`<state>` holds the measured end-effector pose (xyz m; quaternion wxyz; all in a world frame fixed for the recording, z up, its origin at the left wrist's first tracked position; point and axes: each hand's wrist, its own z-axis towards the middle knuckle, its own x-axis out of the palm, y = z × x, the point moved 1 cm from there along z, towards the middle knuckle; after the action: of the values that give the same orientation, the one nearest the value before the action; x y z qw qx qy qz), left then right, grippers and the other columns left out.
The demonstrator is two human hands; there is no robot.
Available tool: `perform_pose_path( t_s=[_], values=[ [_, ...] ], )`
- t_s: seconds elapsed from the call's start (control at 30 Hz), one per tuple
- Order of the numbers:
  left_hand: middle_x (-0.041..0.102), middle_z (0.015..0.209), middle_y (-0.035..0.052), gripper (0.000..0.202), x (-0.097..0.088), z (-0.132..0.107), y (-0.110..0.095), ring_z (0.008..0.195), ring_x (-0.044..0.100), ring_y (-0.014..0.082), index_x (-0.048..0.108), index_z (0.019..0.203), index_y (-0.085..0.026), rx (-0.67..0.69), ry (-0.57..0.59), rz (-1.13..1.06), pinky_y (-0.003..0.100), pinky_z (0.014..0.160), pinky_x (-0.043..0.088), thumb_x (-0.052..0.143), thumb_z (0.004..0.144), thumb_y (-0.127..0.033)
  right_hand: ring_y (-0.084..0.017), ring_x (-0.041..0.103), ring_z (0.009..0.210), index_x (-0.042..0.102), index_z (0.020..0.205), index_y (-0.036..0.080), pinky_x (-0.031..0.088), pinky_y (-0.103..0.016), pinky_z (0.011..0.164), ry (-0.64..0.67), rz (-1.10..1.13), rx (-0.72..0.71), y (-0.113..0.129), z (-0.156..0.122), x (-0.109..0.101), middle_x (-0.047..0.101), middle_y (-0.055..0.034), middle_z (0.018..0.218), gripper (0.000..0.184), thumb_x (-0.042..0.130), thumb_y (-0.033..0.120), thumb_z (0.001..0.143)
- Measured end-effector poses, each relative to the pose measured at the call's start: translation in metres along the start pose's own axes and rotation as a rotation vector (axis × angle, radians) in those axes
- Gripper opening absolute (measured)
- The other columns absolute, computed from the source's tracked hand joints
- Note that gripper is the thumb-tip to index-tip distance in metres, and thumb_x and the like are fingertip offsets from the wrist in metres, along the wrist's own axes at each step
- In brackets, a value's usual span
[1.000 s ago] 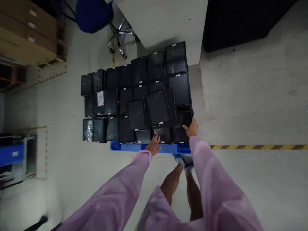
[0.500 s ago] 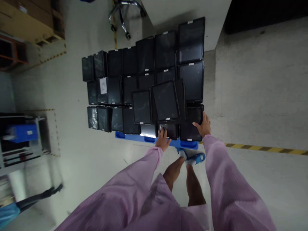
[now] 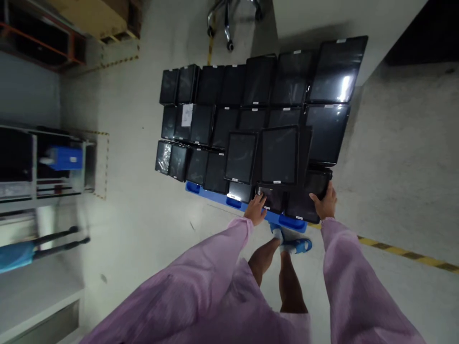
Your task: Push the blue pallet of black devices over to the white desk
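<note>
Rows of stacked black screen panels with small white labels lie on a blue pallet (image 3: 215, 196). My left hand (image 3: 255, 210) touches the front left part of a black screen panel (image 3: 274, 198) in the front row, its fingers stretched out. At the right front corner, my right hand (image 3: 325, 203) rests on the right edge of another screen panel (image 3: 303, 203), thumb over the top and apart from the fingers. A tilted screen panel (image 3: 279, 155) lies on top behind my hands, beside a second raised screen panel (image 3: 241, 156). The undersides are hidden.
A white block-like surface (image 3: 322, 19) stands behind the stacks, near a wheeled chair base (image 3: 227, 28). Yellow-black tape (image 3: 401, 253) crosses the floor at right. Far left are a rack with a blue bin (image 3: 66, 157) and a person's blue sleeve (image 3: 16, 255).
The view has swung, so the stacks appear farther right and turned slightly. Both hands stay at the same front panels; the tilted panel on top sits at a different angle in view.
</note>
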<state>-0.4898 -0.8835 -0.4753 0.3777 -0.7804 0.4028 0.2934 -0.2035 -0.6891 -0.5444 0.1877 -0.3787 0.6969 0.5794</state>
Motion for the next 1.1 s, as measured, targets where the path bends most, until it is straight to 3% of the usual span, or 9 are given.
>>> perform_pose_path(
  t_s=[0.13,0.33,0.5,0.63,0.77,0.87,0.97,1.1],
  values=[
    [0.027,0.174,0.0152,0.071,-0.002,-0.006,0.005,0.160,0.026,0.0314,0.036,0.163,-0.010,0.059,-0.021,-0.043,0.046,0.132,0.027,0.051,0.095,-0.026,-0.043,0.043,0.140,0.023,0.164,0.015,0.034,-0.061,0.116,0.003,0.025,0.053,0.009,-0.002,-0.007,0.041,-0.0255,0.155,0.105,0.062,0.071,0.084],
    [0.018,0.176,0.0179,0.077,0.006,-0.005,0.001,0.162,0.015,0.0380,0.032,0.164,-0.011,0.057,-0.008,-0.064,0.054,0.131,0.026,0.056,0.092,-0.026,-0.039,0.042,0.141,0.024,0.162,0.012,0.035,-0.056,0.117,-0.006,0.024,0.093,0.020,-0.006,-0.009,0.043,-0.0246,0.154,0.099,0.064,0.059,0.085],
    [0.034,0.170,0.0174,0.070,-0.001,-0.014,-0.001,0.157,0.032,0.0348,0.035,0.162,-0.013,0.002,-0.022,-0.065,0.057,0.128,0.031,0.050,0.095,-0.027,-0.037,0.042,0.141,0.021,0.163,0.015,0.035,-0.055,0.117,0.022,0.006,0.134,0.025,-0.008,-0.011,0.043,-0.0234,0.155,0.099,0.067,0.051,0.084],
    [0.045,0.164,0.0176,0.061,0.018,-0.066,-0.002,0.153,0.041,0.0296,0.043,0.157,-0.012,-0.046,-0.053,-0.073,0.049,0.127,0.034,0.045,0.098,-0.025,-0.037,0.042,0.142,0.021,0.163,0.012,0.035,-0.054,0.118,0.051,-0.008,0.174,0.031,-0.010,-0.013,0.041,-0.0252,0.156,0.099,0.068,0.048,0.083],
    [0.043,0.166,0.0158,0.062,0.055,-0.144,-0.005,0.153,0.042,0.0282,0.045,0.157,-0.014,-0.203,0.149,-0.024,0.050,0.126,0.035,0.044,0.096,-0.022,-0.037,0.040,0.144,0.020,0.163,0.009,0.032,-0.052,0.121,0.071,-0.006,0.204,0.037,-0.014,-0.014,0.039,-0.0261,0.158,0.099,0.067,0.045,0.084],
    [0.041,0.168,0.0147,0.063,0.072,-0.189,-0.012,0.155,0.040,0.0261,0.043,0.159,-0.015,-0.317,0.315,0.033,0.047,0.126,0.034,0.042,0.097,-0.019,-0.035,0.042,0.142,0.025,0.162,0.010,0.033,-0.049,0.121,0.076,0.002,0.213,0.039,-0.019,-0.014,0.041,-0.0239,0.157,0.092,0.065,0.044,0.086],
    [0.039,0.168,0.0147,0.064,0.072,-0.206,-0.026,0.156,0.038,0.0251,0.041,0.161,-0.014,-0.414,0.403,0.055,0.045,0.126,0.034,0.040,0.097,-0.019,-0.035,0.042,0.142,0.029,0.159,0.011,0.033,-0.048,0.121,0.089,-0.001,0.217,0.043,-0.024,-0.011,0.041,-0.0230,0.157,0.084,0.060,0.044,0.089],
    [0.046,0.164,0.0161,0.063,0.061,-0.190,-0.065,0.153,0.043,0.0248,0.043,0.160,-0.012,-0.535,0.353,0.016,0.043,0.125,0.038,0.039,0.098,-0.021,-0.041,0.041,0.143,0.026,0.161,0.011,0.035,-0.055,0.119,0.140,0.032,0.280,0.056,-0.031,0.001,0.037,-0.0271,0.159,0.090,0.061,0.048,0.087]
  ],
)
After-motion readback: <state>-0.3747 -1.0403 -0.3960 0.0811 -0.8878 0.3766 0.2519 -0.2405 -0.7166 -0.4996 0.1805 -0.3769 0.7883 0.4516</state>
